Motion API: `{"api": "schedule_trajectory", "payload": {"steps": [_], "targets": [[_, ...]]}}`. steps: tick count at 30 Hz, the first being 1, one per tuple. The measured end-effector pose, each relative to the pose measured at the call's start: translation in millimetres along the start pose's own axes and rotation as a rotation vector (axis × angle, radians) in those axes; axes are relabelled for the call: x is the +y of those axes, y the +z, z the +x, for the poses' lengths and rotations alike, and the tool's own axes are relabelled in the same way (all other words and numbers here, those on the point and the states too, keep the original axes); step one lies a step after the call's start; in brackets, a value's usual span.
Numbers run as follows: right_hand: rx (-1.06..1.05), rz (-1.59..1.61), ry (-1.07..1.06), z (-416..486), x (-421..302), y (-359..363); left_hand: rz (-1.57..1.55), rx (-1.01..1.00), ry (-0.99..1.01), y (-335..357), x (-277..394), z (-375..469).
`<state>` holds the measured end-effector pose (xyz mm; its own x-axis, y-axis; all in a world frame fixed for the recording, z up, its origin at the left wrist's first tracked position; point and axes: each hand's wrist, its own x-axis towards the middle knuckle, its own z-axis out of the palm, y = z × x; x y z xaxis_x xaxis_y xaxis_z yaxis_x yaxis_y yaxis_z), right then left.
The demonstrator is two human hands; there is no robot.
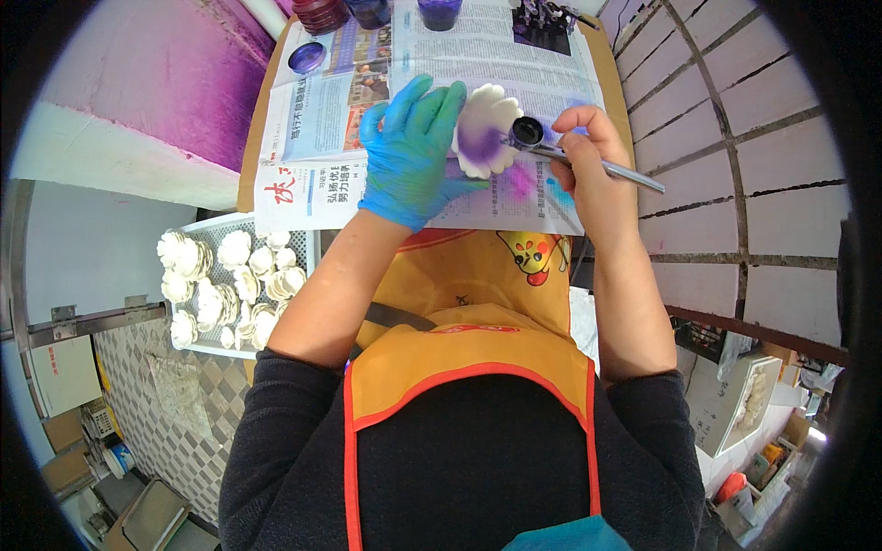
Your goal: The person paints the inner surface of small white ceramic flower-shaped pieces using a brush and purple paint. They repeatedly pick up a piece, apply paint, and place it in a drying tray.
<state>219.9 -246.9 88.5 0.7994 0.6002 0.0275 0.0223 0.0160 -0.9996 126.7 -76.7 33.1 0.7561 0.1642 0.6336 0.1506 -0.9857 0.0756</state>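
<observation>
My left hand (417,155), in a blue glove with green-stained fingers, holds a white scalloped, flower-shaped piece (488,113) by its left edge. Purple colour covers the middle and lower left of the piece. My bare right hand (592,162) grips a metal airbrush (620,172), whose small round cup (528,129) holds dark liquid. The airbrush's front end points left at the purple part, close to the piece's right edge. Both hands are above newspaper (324,131) that bears purple, pink and blue stains.
Jars of red (321,14) and purple colour (439,12) stand at the far edge, near a purple-coated lid (306,58). Dark-stained small parts (544,17) lie at the far right. A white crate (313,251) of white flower-shaped pieces is at lower left. A tiled wall (778,169) borders the right.
</observation>
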Motion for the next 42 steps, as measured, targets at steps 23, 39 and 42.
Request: {"api": "schedule_trajectory", "payload": {"steps": [23, 39, 42], "targets": [[0.033, -0.149, -0.003, -8, 11, -11, -0.098, -0.011, -0.01, -9, -4, -5], [0.144, 0.003, -0.115, 4, -2, 1, -0.096, -0.022, -0.01, -14, -2, -9], [0.147, -0.045, -0.123, 2, 3, -6, -0.082, 0.004, -0.008, -13, -4, -9]]}}
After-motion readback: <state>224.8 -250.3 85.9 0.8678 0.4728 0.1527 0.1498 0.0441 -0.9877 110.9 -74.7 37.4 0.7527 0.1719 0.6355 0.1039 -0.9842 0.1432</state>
